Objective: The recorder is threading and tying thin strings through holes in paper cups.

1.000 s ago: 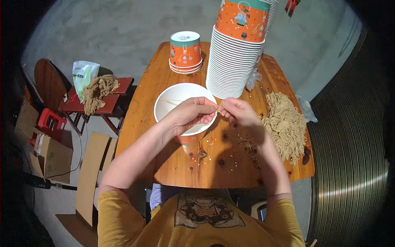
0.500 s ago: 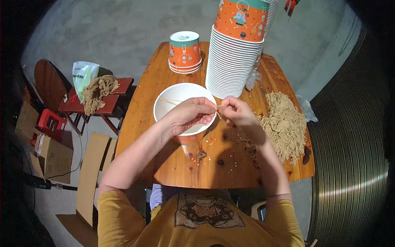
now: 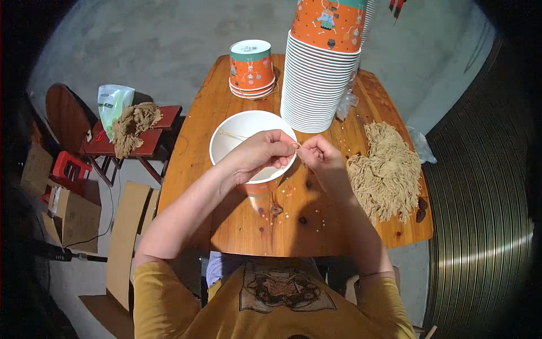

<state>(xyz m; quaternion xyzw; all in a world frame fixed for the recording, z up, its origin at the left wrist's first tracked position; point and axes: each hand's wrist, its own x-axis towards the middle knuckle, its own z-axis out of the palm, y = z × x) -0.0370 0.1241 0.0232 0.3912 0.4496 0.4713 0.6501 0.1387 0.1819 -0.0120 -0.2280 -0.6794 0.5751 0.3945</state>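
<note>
- Tan string (image 3: 295,146): a short piece pinched between both hands at frame centre, just above the near rim of the white cup. A thin length of the same string runs across the cup's inside toward its upper-left wall.
- Left hand (image 3: 261,153): fingers curled, fingertips closed on the string; the hand lies over the right half of the cup's opening.
- Right hand (image 3: 319,158): thumb and forefinger closed on the other end of the string, right beside the left fingertips; the hand is over the table, just right of the cup.
- White cup (image 3: 226,148): open mouth up, standing on the wooden table (image 3: 237,220), centre of frame, its orange outside visible below the rim.
- Change against the two earlier pictures: almost none. Both hands hold the same pinch at the same spot on the rim; the cup has not shifted. Judgement: fine fingertip work on the string at the rim is still under way, not finished.
- Tall stack of cups (image 3: 319,85): upper centre-right, just beyond the white cup, orange printed cup on top.
- Short stack of orange cups (image 3: 251,68): upper centre, at the table's far edge.
- Heap of tan string (image 3: 387,172): right of frame, on the table near the right hand.
- Second string bundle (image 3: 132,124): upper left, on a small red stool, beside a plastic bag (image 3: 113,101).
- Cardboard pieces (image 3: 124,237): lower left, on the floor.
</note>
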